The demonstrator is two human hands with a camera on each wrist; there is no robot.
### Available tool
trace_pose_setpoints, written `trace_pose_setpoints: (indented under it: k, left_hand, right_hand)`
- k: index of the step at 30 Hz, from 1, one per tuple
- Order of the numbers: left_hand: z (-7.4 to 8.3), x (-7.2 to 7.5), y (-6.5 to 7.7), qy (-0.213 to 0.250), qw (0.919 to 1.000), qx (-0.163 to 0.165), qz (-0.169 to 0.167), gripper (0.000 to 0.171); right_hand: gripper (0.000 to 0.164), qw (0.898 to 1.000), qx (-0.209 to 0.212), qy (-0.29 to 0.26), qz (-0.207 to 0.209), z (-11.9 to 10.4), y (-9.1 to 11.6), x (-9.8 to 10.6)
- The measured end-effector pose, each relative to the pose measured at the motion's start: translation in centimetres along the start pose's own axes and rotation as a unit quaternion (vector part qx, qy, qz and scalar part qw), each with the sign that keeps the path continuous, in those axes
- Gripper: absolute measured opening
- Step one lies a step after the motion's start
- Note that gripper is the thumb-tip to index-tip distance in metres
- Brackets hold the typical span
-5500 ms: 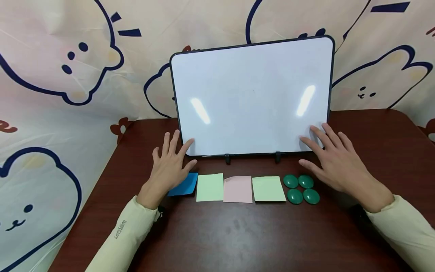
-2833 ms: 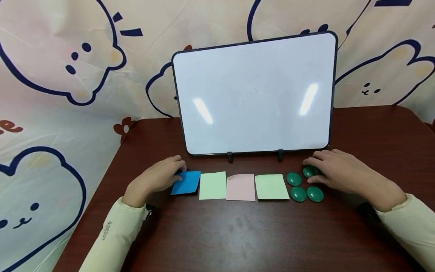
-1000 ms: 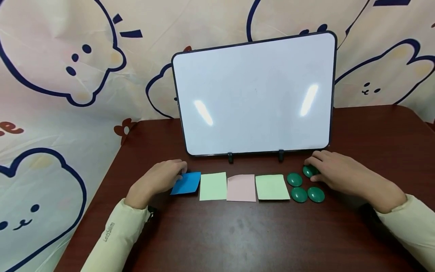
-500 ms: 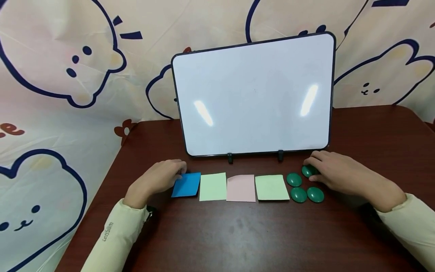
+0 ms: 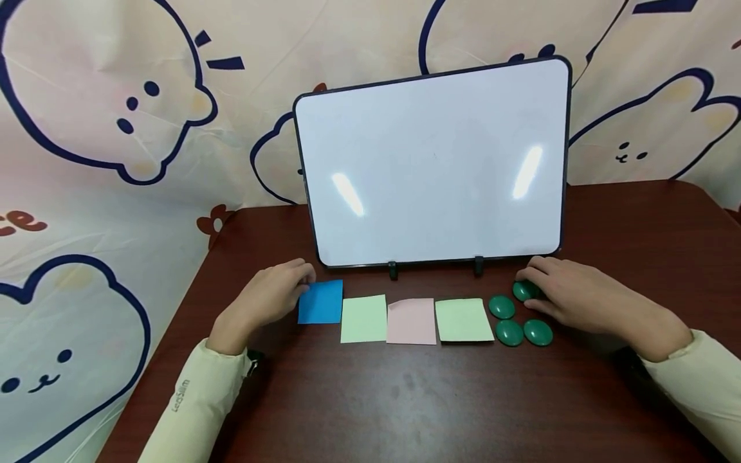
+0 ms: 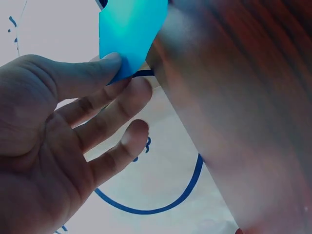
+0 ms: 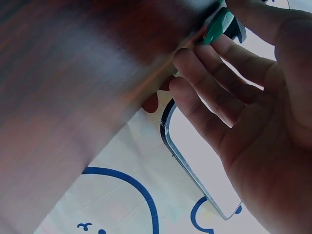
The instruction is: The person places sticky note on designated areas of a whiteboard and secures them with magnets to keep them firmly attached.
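My left hand (image 5: 266, 292) pinches the upper left corner of a blue sticky note (image 5: 321, 302). In the left wrist view the thumb lies on the blue note (image 6: 134, 36), with the fingers behind it and the other fingers loosely bent. My right hand (image 5: 570, 289) has thumb and fingertips around a round green magnet (image 5: 524, 290), the back right one in a cluster of several. The right wrist view shows that green magnet (image 7: 219, 25) at the thumb and forefinger, its edge partly hidden.
A blank whiteboard (image 5: 434, 161) stands on black feet (image 5: 393, 270) at the back of the brown table (image 5: 405, 399). Right of the blue note lie a green note (image 5: 363, 319), a pink note (image 5: 411, 321) and another green note (image 5: 463, 320). Three green magnets (image 5: 509, 333) lie beside them.
Both hands have come down from the whiteboard's lower corners to the blue note and a magnet. In the last half second the left hand has raised the note slightly backward; the right stays put.
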State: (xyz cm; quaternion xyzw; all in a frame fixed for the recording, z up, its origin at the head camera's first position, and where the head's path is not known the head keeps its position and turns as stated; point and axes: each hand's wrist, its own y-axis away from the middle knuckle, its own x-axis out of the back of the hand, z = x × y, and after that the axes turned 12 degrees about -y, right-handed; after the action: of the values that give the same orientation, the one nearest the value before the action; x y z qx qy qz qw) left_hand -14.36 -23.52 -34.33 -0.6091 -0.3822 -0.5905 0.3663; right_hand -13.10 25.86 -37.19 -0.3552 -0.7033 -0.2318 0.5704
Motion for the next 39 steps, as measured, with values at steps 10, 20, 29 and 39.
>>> trace_pose_setpoints:
  k: [10, 20, 29, 39]
  left_hand:
    - [-0.12, -0.01, -0.22, -0.007, 0.9982, 0.027, 0.053, 0.013]
    - [0.0, -0.11, -0.31, -0.003, 0.9976, 0.047, 0.05, 0.02]
    - [0.01, 0.04, -0.57, 0.007, 0.9938, 0.078, 0.079, 0.021]
    - [0.22, 0.01, -0.97, 0.023, 0.985, 0.09, 0.145, 0.012]
  right_hand:
    - [0.039, 1.0, -0.008, -0.003, -0.005, -0.07, -0.16, 0.19]
    - [0.038, 1.0, 0.003, 0.003, 0.002, 0.17, -0.07, 0.07]
    - [0.039, 1.0, 0.002, 0.006, 0.001, 0.14, -0.14, 0.22]
    - [0.039, 1.0, 0.004, 0.006, 0.0, 0.09, -0.1, 0.18]
